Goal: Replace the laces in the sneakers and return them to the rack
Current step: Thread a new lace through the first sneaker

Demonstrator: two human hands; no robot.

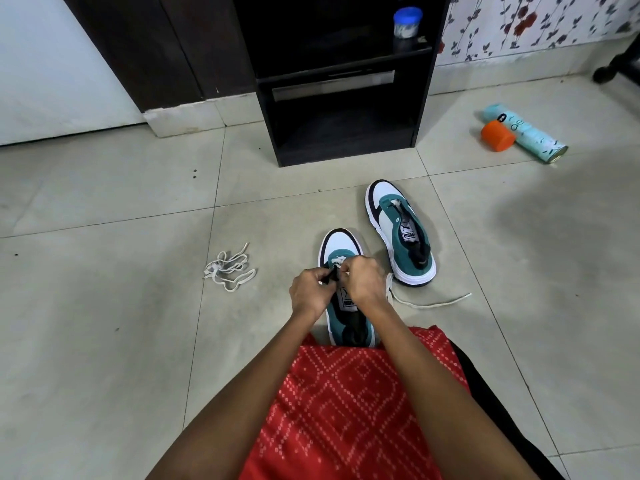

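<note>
Red patterned cloth (346,393) over the lap at the bottom edge. Near sneaker (341,242) on the floor (104,341) just ahead, toe pointing at the rack. Both grips meet over its eyelets: left grip (311,292) pinches a small black piece (330,276), lace or tongue, can't tell; right grip (363,282) is closed on it from the other side. White lace (433,303) trails right from under the right wrist. Loose lace bundle (228,270) lies left, well apart. Second sneaker (401,233) farther right, unlaced. Beyond: black rack (346,154), jar (407,22) on its upper shelf; spray can (530,133) lying far right, orange cap (497,136) touching it.
</note>
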